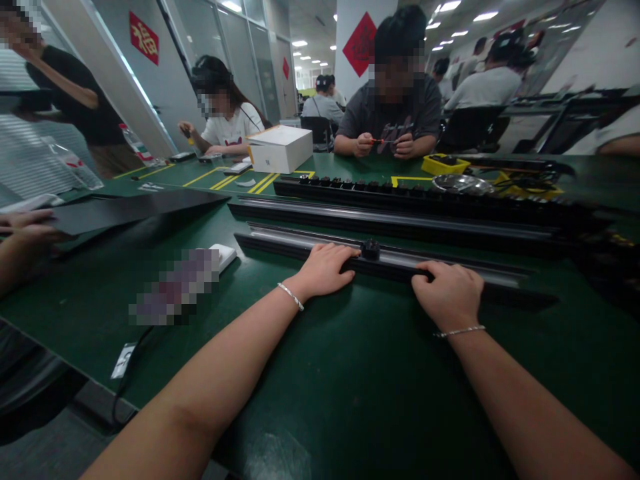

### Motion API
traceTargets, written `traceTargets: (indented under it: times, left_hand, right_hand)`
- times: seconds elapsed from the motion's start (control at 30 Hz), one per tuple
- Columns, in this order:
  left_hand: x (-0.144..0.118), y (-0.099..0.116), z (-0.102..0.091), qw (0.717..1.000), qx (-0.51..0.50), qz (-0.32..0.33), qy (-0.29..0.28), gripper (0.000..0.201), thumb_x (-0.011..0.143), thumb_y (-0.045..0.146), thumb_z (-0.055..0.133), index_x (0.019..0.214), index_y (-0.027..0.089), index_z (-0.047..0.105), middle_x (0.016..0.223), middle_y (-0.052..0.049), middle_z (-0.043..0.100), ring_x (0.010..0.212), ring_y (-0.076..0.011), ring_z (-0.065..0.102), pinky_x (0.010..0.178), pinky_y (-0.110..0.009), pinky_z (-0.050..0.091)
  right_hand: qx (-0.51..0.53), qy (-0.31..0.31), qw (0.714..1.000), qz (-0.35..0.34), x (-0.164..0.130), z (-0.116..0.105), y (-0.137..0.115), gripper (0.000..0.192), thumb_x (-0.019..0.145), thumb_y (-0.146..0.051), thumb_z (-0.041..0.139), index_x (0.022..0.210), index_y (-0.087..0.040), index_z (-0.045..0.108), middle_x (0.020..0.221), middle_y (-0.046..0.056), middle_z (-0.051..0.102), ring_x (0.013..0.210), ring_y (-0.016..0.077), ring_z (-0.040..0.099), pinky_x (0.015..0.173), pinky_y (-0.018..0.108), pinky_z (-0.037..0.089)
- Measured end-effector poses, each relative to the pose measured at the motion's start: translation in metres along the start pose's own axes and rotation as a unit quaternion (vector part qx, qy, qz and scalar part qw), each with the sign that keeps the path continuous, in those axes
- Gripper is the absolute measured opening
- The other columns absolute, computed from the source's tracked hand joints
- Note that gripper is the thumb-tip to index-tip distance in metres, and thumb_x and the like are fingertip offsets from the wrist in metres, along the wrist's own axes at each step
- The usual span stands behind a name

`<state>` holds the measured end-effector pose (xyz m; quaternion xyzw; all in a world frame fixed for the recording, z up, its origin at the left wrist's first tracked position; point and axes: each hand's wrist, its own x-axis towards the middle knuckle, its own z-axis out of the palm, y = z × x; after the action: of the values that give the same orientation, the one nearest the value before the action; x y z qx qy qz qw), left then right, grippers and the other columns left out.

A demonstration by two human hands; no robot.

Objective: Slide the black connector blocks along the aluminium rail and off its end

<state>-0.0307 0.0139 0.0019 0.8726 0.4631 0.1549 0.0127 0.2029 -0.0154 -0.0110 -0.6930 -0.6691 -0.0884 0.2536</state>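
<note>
A long black and silver rail (280, 241) lies across the green table (350, 373) in front of me. A small black socket module (371, 249) sits in the rail between my hands. My left hand (325, 268) rests on the rail's near edge just left of the module, fingers curled over it. My right hand (447, 291) grips the rail's near edge to the right of the module. Both wrists wear thin bracelets.
Behind lie a second long black rail (400, 223) and a strip filled with several black modules (380, 190). A white box (280, 148), a yellow tray (445, 163) and a metal bowl (463, 183) stand farther back. People sit across the table; another person's hand (27, 227) holds a black sheet (130, 208) at left.
</note>
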Motion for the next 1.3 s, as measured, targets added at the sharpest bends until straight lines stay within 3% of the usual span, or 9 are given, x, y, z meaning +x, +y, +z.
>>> traceTargets:
  times: [0.47, 1.07, 1.3]
  left_hand:
    - [-0.0013, 0.0027, 0.0006, 1.000, 0.005, -0.005, 0.006, 0.052, 0.081, 0.039, 0.053, 0.129, 0.021, 0.046, 0.122, -0.007, 0.060, 0.110, -0.0235, 0.051, 0.097, -0.040, 0.032]
    - [-0.0002, 0.0037, -0.0017, 1.000, 0.015, -0.001, -0.009, 0.052, 0.082, 0.041, 0.051, 0.132, 0.026, 0.045, 0.119, -0.003, 0.060, 0.109, -0.0230, 0.050, 0.094, -0.039, 0.032]
    - [0.0000, 0.0055, -0.0028, 1.000, 0.019, -0.005, -0.011, 0.052, 0.082, 0.039, 0.051, 0.132, 0.030, 0.044, 0.116, -0.001, 0.060, 0.107, -0.0223, 0.051, 0.093, -0.039, 0.032]
  right_hand:
    - [-0.001, -0.005, 1.000, 0.001, 0.0006, -0.0005, -0.0007, 0.032, 0.073, -0.023, 0.042, 0.087, -0.019, 0.071, 0.083, 0.005, 0.069, 0.081, 0.0227, 0.055, 0.086, 0.041, 0.030]
    - [0.002, 0.003, 1.000, -0.012, -0.0005, -0.0020, -0.0006, 0.032, 0.074, -0.023, 0.040, 0.084, -0.019, 0.070, 0.082, 0.006, 0.068, 0.080, 0.0233, 0.053, 0.083, 0.041, 0.029]
    - [-0.004, -0.021, 0.998, -0.058, -0.0026, -0.0021, -0.0086, 0.034, 0.076, -0.023, 0.041, 0.099, -0.018, 0.066, 0.091, 0.007, 0.068, 0.086, 0.0230, 0.055, 0.089, 0.041, 0.030]
